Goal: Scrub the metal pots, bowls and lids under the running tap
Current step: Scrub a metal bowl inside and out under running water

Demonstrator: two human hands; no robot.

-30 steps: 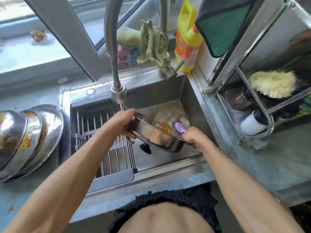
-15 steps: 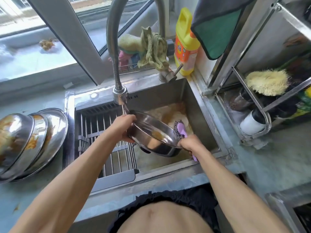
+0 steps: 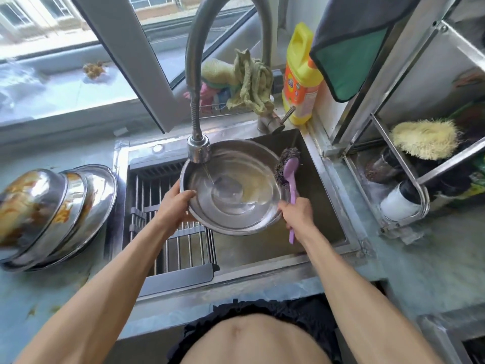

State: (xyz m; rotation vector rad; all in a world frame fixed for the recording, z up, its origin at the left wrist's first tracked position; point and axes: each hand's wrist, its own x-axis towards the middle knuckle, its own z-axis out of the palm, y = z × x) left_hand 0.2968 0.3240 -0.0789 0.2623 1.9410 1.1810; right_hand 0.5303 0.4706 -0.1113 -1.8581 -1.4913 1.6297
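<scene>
Now my left hand grips the nine o'clock rim of a wide, round stainless-steel bowl, thumb over the edge, holding it above the steel sink with its open side facing me. A thin stream of water runs from the curved, flexible steel tap, whose nozzle sits at the bowl's eleven o'clock edge, and lands on the bowl's floor. My right hand is curled round the handle of a purple plastic brush with a dark wire-wool head; the head touches the bowl's rim at about two o'clock. Left of the sink, at nine o'clock on the bench, a stack of greasy, upturned steel bowls leans. At twelve o'clock stands a yellow detergent bottle beside a crumpled green cloth.
</scene>
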